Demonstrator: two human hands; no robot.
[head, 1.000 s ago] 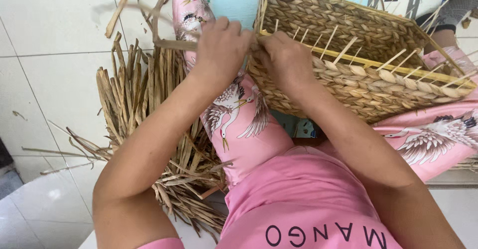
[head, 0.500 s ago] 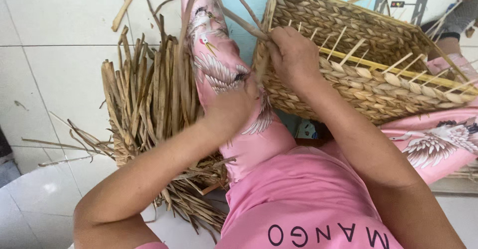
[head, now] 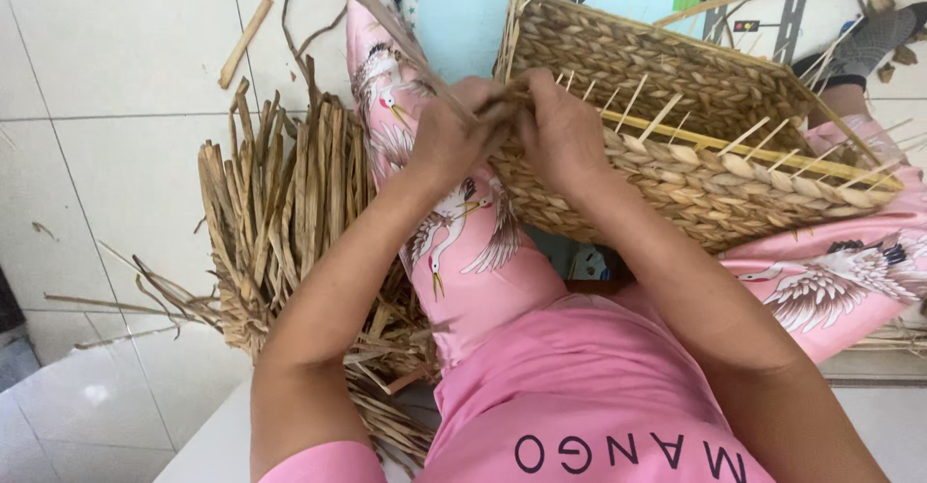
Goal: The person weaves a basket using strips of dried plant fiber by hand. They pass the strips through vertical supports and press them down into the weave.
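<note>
From the head view, my left hand (head: 449, 140) and right hand (head: 560, 135) meet at the near corner of the woven basket (head: 695, 169), both pinching one dried straw strand (head: 386, 19) that runs up and away from my fingers. The walls right of my grip look fully plaited; bare stakes (head: 666, 114) stick up along the rim, so the top edge looks unfinished. A heap of loose straw (head: 280, 213) lies left of my grip.

My right hand (head: 565, 135) covers the near corner of the woven basket (head: 715, 169), so the weave there is out of sight. The long strand (head: 386, 19) runs off the top edge. Fingertips are buried between my hands; grip unclear.
</note>
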